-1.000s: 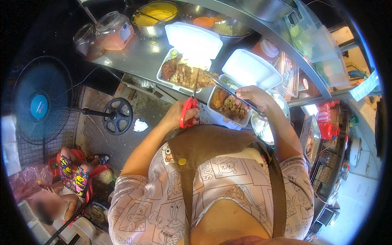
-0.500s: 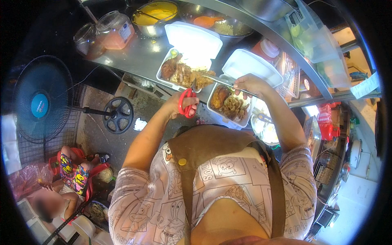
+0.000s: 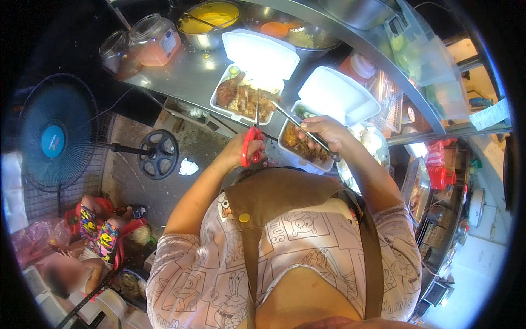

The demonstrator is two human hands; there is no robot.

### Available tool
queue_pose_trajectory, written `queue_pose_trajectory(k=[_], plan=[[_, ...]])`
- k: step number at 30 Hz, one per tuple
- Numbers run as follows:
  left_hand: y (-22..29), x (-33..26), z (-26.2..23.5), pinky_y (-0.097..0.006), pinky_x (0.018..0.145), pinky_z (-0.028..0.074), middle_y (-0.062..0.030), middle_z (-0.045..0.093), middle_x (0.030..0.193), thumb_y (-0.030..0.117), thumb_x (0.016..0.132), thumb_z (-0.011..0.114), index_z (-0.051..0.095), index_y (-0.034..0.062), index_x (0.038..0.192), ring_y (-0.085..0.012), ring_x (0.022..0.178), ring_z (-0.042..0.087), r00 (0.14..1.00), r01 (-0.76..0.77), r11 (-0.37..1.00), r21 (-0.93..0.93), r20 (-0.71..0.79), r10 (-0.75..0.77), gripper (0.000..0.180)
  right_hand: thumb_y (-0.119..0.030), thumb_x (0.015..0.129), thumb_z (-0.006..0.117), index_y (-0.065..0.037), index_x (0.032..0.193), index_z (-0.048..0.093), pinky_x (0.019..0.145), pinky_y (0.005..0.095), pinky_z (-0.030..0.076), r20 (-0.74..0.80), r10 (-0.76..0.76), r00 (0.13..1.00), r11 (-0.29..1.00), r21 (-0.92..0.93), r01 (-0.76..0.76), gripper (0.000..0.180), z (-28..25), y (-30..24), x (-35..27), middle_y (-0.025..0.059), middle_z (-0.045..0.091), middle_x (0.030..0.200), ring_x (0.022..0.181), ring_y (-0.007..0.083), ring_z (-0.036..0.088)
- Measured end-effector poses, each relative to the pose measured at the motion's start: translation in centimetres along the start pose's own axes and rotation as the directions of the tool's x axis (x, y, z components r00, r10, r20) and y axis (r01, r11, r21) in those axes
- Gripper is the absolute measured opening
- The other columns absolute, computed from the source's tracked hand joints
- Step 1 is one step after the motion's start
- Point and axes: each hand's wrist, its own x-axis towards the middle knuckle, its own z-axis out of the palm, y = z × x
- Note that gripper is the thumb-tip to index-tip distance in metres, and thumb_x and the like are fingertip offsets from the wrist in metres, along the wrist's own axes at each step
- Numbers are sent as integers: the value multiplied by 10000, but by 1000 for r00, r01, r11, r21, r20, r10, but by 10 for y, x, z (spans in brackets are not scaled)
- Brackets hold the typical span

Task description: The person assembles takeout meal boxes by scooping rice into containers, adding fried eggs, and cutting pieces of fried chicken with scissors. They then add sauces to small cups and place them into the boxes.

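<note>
Red-handled scissors (image 3: 251, 147) are gripped in my left hand (image 3: 239, 150), their blades reaching up into the left white foam box (image 3: 234, 116). Inside that box lie cut pieces of browned meat (image 3: 253, 103), a whole piece (image 3: 226, 94) that looks like a chicken leg, and something pale. My right hand (image 3: 329, 133) is closed on metal tongs (image 3: 293, 119), whose tips touch the meat at that box's right side. Below my right hand is a second foam box (image 3: 323, 165) with browned meat, partly hidden by the hand. Both lids stand raised.
Behind the boxes are a metal pot of yellow sauce (image 3: 208, 39), a bowl with an orange scoop (image 3: 276, 29) and clear jars (image 3: 155, 41). A metal shelf edge (image 3: 378, 60) runs overhead at right. A fan (image 3: 52, 140) stands at left; a seated person (image 3: 90, 257) is at lower left.
The meat at the left box's right side now lies farther inside. The tongs have tilted more steeply, with my right hand lower and nearer. The scissors now point straighter up, deeper into the box.
</note>
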Motion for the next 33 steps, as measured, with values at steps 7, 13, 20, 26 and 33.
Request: queue_pose_trajectory(k=[7,13,20,26,33], plan=[[12,-11,-24,-284,518,504,-75,616,787,146,849,618,585,-33,1049,-163,595,621,990,107,993,40,-101,-103,271,-197,942,550,-52,903,615,420,228,386,-78,-6,997,985,-171,-8,164,28,-13,22,24,640,772,527,96,567],[21,-4,-54,-279,580,540,-100,642,871,177,840,608,565,-22,1084,-186,698,673,993,116,993,-22,-34,-117,318,-189,937,557,-18,926,629,419,241,397,-102,-62,993,975,-221,39,186,38,-16,38,42,652,791,523,106,575],[32,5,-61,-269,524,522,-80,632,763,169,841,631,584,-19,1007,-172,593,649,986,161,982,99,-56,-156,256,-211,930,572,-22,1040,605,485,258,422,-148,-33,988,949,-314,-16,221,41,-18,30,58,670,848,568,116,601],[34,8,-65,-269,513,513,-66,621,742,188,840,673,586,-14,1001,-161,570,629,987,142,988,66,-86,-136,272,-209,934,567,-16,1003,611,491,269,438,-112,-17,994,988,-157,0,210,32,0,30,66,672,879,596,132,617],[5,-22,-47,-280,651,516,-56,612,940,247,883,641,500,19,1183,-156,771,648,992,117,993,20,47,-118,403,-205,936,591,-16,1054,621,475,227,440,-52,-62,997,937,342,76,225,16,1,6,65,673,900,622,133,613]])
